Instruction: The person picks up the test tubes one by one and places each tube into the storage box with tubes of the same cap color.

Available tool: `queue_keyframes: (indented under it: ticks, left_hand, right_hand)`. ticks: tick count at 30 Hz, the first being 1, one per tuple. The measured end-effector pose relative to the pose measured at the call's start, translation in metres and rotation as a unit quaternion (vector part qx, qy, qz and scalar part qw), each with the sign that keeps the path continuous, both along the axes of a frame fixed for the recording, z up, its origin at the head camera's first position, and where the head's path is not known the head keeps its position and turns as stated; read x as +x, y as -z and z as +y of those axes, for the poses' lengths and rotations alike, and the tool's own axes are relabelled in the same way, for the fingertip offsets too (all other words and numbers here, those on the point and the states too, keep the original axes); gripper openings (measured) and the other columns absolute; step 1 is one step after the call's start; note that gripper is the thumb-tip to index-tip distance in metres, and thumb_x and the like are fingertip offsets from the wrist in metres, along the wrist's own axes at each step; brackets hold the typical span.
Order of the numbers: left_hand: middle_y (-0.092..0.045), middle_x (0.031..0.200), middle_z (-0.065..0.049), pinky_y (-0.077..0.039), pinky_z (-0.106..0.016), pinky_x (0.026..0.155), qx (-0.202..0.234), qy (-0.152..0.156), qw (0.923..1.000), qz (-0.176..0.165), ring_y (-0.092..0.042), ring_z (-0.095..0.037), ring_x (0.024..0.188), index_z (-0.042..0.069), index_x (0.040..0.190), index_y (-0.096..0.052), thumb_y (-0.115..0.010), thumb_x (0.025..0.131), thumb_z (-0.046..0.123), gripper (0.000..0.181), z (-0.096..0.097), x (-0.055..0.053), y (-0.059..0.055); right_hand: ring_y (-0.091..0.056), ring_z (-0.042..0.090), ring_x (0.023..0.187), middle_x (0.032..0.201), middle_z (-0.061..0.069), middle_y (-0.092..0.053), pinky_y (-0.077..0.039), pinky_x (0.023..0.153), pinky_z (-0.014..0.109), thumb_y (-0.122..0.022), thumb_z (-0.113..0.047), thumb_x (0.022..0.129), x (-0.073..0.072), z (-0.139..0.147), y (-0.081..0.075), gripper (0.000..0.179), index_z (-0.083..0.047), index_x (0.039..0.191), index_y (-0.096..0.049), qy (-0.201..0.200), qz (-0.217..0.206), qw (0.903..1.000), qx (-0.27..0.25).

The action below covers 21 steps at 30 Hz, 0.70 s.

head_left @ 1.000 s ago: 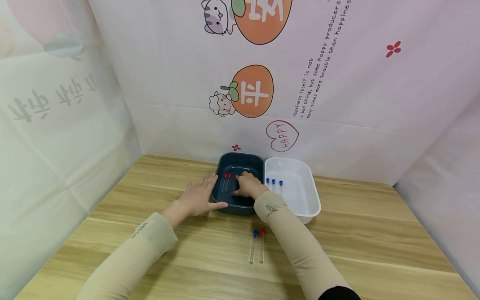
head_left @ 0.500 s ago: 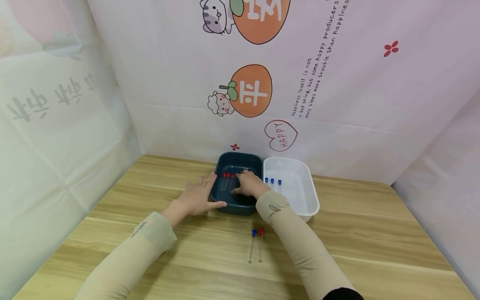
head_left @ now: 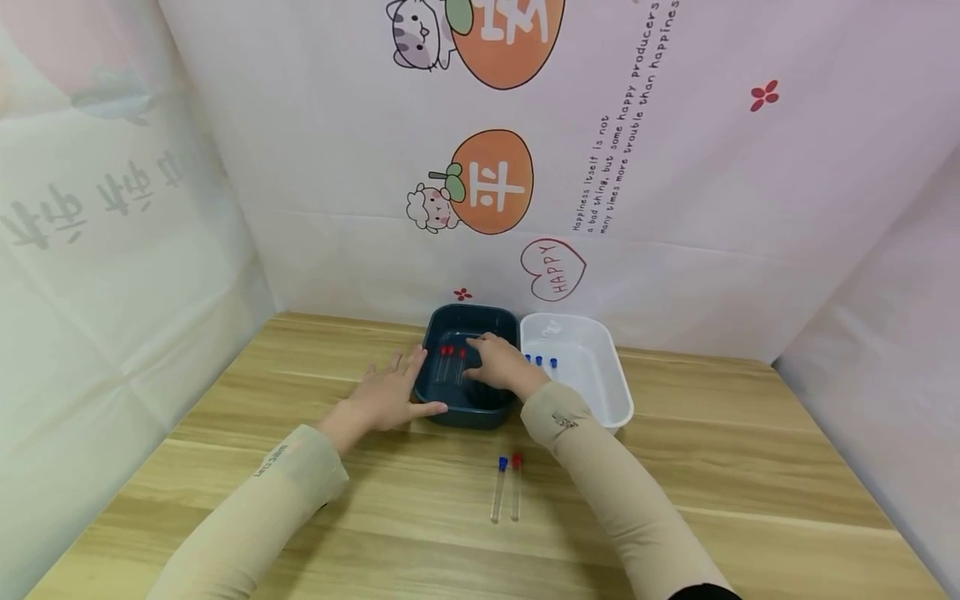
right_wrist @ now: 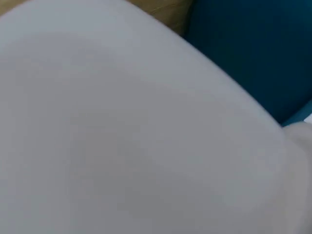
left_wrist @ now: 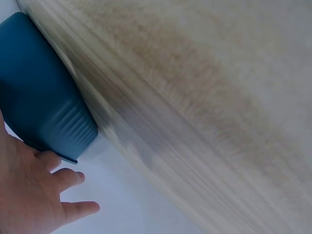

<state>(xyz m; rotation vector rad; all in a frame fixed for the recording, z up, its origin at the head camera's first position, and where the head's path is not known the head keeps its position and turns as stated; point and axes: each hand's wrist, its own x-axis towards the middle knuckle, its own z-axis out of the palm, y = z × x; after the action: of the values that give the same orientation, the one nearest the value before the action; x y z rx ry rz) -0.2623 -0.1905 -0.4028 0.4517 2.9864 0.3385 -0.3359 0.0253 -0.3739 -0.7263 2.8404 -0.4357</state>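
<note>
My left hand (head_left: 387, 395) rests with spread fingers against the left side of a dark blue bin (head_left: 472, 417); the left wrist view shows its fingertips at the rim of the same bin (left_wrist: 44, 92). Over the inside of that bin is my right hand (head_left: 500, 364), thumb and fingers parted with nothing between them. Three red-capped test tubes (head_left: 461, 367) lie side by side in the bin, just left of the right fingertips. On the table in front lie a blue-capped test tube (head_left: 498, 493) and a red-capped test tube (head_left: 516, 492).
A white bin (head_left: 611, 383) stands against the blue one on its right, holding three blue-capped test tubes (head_left: 553, 364), partly behind the right wrist. The wooden table (head_left: 712, 467) ends at a printed cloth backdrop (head_left: 360, 250). White bin wall (right_wrist: 122, 122) fills most of the right wrist view.
The right hand has let go of a red-capped test tube, now lying beside the other two in the blue bin, and has drawn slightly away. The left hand stays at the rim.
</note>
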Motion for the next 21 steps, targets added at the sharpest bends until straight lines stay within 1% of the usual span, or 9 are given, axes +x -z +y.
queue_keyframes:
  ticks: [3, 9, 12, 16, 21]
  left_hand:
    - [-0.010, 0.171, -0.012, -0.012, -0.072, 0.116, 0.000, 0.000, 1.0000, -0.001, -0.012, -0.040, 0.154, 0.007, 0.166, -0.010, -0.049, 0.091, 0.080, 0.111, 0.000, 0.000, 0.000]
    - [-0.011, 0.171, -0.012, -0.012, -0.072, 0.115, -0.001, 0.002, 1.0000, 0.001, -0.013, -0.040, 0.154, 0.007, 0.166, -0.011, -0.050, 0.091, 0.079, 0.111, 0.000, 0.000, 0.001]
    - [-0.011, 0.171, -0.012, -0.013, -0.073, 0.115, 0.001, 0.002, 1.0000, 0.003, -0.013, -0.041, 0.154, 0.007, 0.166, -0.011, -0.049, 0.091, 0.080, 0.111, 0.000, -0.001, 0.003]
    - [-0.011, 0.170, -0.013, -0.013, -0.073, 0.115, 0.003, 0.004, 1.0000, 0.005, -0.014, -0.042, 0.154, 0.006, 0.165, -0.011, -0.050, 0.091, 0.079, 0.111, -0.001, -0.002, 0.003]
    - [-0.010, 0.170, -0.013, -0.013, -0.073, 0.115, 0.000, 0.006, 1.0000, 0.006, -0.014, -0.042, 0.154, 0.006, 0.165, -0.011, -0.049, 0.091, 0.079, 0.111, -0.001, -0.002, 0.002]
  right_hand:
    - [-0.040, 0.036, 0.145, 0.159, 0.021, -0.038, -0.033, 0.117, 0.050, -0.072, -0.031, 0.099, 0.004, 0.003, -0.002, 0.068, -0.008, 0.156, -0.044, 0.001, -0.003, 0.9999, -0.014]
    - [-0.043, 0.035, 0.143, 0.158, 0.021, -0.040, -0.036, 0.116, 0.049, -0.071, -0.028, 0.100, 0.010, 0.009, -0.004, 0.065, -0.008, 0.156, -0.045, -0.002, -0.007, 0.9990, -0.044]
    - [-0.044, 0.035, 0.142, 0.157, 0.021, -0.042, -0.036, 0.116, 0.049, -0.071, -0.027, 0.100, 0.013, 0.013, -0.005, 0.064, -0.008, 0.155, -0.046, -0.007, -0.001, 0.9983, -0.058]
    - [-0.046, 0.036, 0.141, 0.155, 0.021, -0.044, -0.037, 0.114, 0.050, -0.071, -0.026, 0.100, 0.017, 0.017, -0.011, 0.061, -0.007, 0.154, -0.048, -0.021, 0.017, 0.9966, -0.077]
    - [-0.054, 0.033, 0.133, 0.153, 0.018, -0.048, -0.046, 0.107, 0.048, -0.070, -0.027, 0.100, 0.026, 0.021, -0.020, 0.059, -0.010, 0.153, -0.050, -0.028, 0.025, 0.9944, -0.099]
